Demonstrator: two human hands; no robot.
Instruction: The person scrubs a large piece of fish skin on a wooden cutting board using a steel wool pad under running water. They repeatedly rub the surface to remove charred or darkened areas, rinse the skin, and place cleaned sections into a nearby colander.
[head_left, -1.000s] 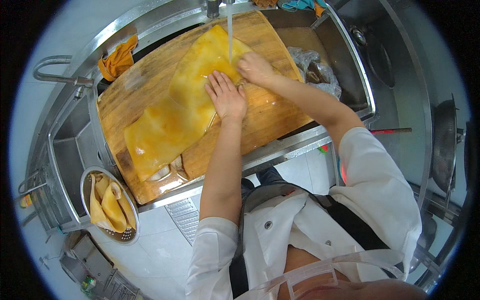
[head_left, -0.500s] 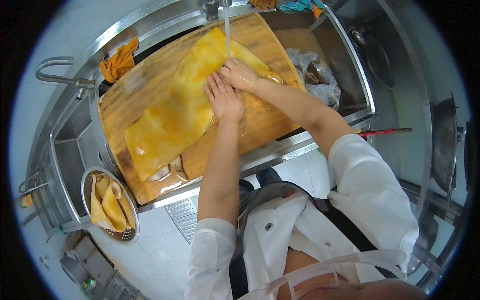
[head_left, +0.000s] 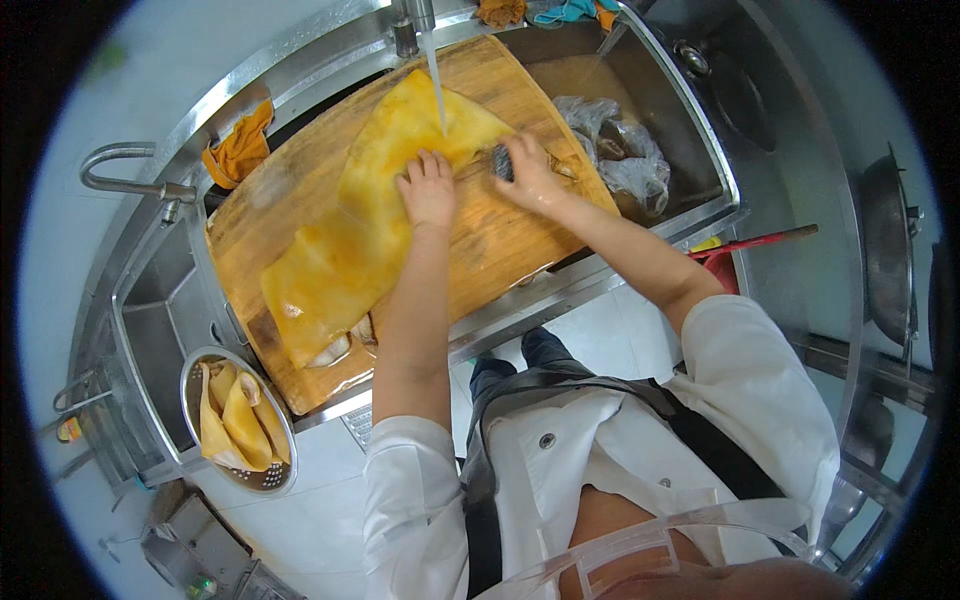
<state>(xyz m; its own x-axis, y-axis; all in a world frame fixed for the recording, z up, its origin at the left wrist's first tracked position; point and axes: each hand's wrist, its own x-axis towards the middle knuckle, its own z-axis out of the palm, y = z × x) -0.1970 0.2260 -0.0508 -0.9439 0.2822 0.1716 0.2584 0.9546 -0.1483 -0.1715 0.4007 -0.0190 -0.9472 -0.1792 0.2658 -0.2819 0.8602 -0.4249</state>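
A large, wet yellow sheet that looks like animal skin (head_left: 350, 235) lies diagonally over a wooden board (head_left: 500, 245). My left hand (head_left: 430, 190) rests flat on it with the fingers spread, just below where water falls. At the sheet's right edge my right hand (head_left: 532, 180) is closed around a dark grey scouring pad (head_left: 503, 164), partly hidden by the fingers. Whitish pieces (head_left: 333, 350) poke out from under the sheet's near left end. A tap (head_left: 420, 14) at the far edge runs a stream onto the sheet.
The board bridges a steel sink. At its right, a basin (head_left: 690, 140) holds cloudy water and a clear plastic bag (head_left: 630, 170). A metal colander (head_left: 285, 470) with folded yellow pieces stands left. An orange cloth (head_left: 238, 145) and second tap (head_left: 125, 152) sit far left.
My right hand has moved right, off the middle of the sheet, and the scouring pad now shows in it. My left hand stays on the sheet. The whole view has shifted slightly.
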